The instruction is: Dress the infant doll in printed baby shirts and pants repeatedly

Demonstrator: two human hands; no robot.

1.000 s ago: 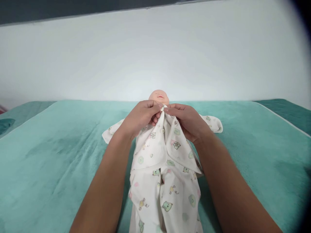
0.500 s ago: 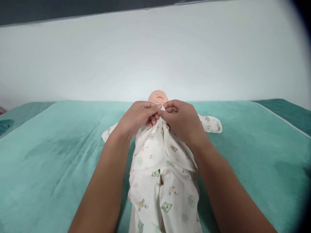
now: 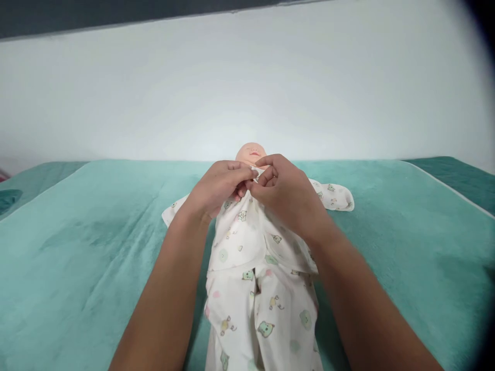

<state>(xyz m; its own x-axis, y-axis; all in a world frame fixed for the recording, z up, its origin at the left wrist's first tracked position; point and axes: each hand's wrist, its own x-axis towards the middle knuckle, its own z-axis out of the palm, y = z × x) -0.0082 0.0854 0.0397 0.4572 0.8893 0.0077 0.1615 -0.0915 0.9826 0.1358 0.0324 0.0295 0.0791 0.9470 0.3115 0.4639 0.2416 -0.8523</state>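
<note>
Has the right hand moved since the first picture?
Yes, slightly: judged against the doll's head, the right hand has shifted left, toward the left hand.

I have lots of room over the green blanket (image 3: 406, 257) on both sides, past the sleeves (image 3: 338, 197). Near the top of the shirt (image 3: 240, 245), the left hand (image 3: 220, 185) and right hand (image 3: 290, 193) crowd my way. A white wall (image 3: 247, 87) stands behind the doll (image 3: 249, 150).
</note>
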